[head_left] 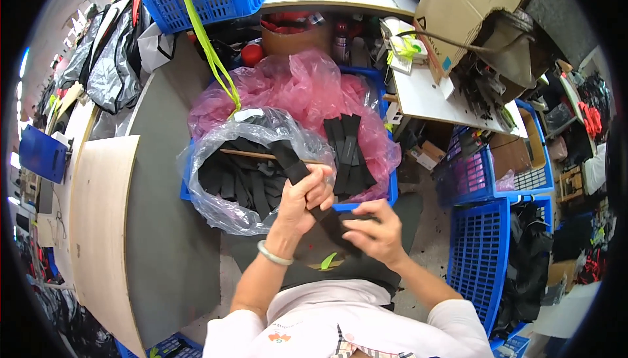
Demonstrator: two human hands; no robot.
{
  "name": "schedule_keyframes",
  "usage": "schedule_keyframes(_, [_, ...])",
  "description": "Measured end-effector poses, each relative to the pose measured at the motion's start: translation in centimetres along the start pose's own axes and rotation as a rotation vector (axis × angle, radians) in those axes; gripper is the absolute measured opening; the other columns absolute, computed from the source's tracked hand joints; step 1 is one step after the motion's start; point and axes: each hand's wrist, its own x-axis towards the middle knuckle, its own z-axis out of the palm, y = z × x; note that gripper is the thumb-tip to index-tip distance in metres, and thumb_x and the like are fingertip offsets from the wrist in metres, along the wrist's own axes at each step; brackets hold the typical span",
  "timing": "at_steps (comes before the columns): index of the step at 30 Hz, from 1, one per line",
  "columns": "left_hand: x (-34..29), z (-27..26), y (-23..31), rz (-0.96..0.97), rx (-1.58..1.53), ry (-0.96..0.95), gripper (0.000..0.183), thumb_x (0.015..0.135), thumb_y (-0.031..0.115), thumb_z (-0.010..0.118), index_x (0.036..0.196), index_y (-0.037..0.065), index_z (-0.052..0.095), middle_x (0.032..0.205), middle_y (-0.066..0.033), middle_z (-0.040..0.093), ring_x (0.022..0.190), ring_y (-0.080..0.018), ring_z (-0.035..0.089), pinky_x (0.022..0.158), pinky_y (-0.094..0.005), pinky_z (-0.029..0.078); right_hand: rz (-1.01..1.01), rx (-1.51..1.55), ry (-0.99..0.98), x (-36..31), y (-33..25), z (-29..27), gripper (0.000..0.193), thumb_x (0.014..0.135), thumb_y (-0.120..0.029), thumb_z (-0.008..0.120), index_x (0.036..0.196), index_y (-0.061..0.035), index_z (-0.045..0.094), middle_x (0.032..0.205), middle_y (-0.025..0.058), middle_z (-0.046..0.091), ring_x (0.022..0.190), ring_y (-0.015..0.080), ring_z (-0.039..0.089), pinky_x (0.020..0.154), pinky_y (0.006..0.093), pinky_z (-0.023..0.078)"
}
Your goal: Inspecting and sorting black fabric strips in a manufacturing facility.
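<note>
My left grip (pixel 305 193) is clamped round a black strap (pixel 285 156) that slants in front of my body, its upper end over the clear plastic bag (pixel 219 219), while my right grip (pixel 377 232) is curled at the strap's lower part, though I cannot tell whether its fingers pinch the fabric or only lie beside it. Beyond my hands, a thin wooden stick (pixel 245 154) crosses above dark strips (pixel 243 187) heaped inside that bag. To their right, more black straps (pixel 347 152) lie against pink plastic (pixel 311 73) in a blue crate (pixel 392 187).
</note>
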Motion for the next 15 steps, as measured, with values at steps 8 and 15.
schedule_keyframes(8, [-2.0,2.8,-2.1,-0.404,0.023,-0.212,0.015,0.085,0.014,0.057,0.090,0.000,0.057,0.053,0.0029,0.033,0.047,-0.0067,0.031,0.044,-0.0234,0.029,0.626,0.528,-0.201,10.7,1.2,-0.4,0.023,0.081,-0.014,0.062,0.062,-0.0027,0.053,0.054,-0.0036,0.048,0.054,0.0031,0.042,0.049,0.0224,0.033])
schedule_keyframes(15, [-3.6,1.0,-3.3,-0.468,-0.168,-0.171,0.018,0.089,0.011,0.049,0.096,-0.005,0.055,0.056,0.0003,0.036,0.049,-0.0088,0.033,0.044,-0.0220,0.028,0.720,0.831,0.144,10.6,5.6,3.5,0.029,0.081,-0.016,0.067,0.058,-0.0076,0.052,0.054,-0.0061,0.046,0.049,0.0023,0.038,0.046,0.0198,0.029])
